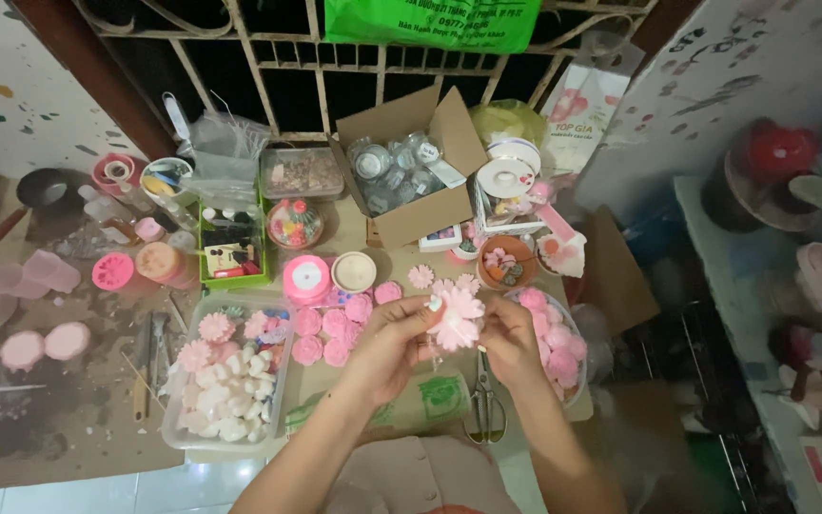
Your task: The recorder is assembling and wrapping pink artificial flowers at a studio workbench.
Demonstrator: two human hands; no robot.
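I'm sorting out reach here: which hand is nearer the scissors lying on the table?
Right. The right hand is just above the scissors, almost directly over their blades. The left hand is farther off to the left. Both hold the pink flower.

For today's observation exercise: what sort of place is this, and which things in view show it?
Probably a small home craft workspace. Both hands hold a pink flower above a crowded table, beside a tray of pink and white moulded pieces, ribbon rolls and scissors.
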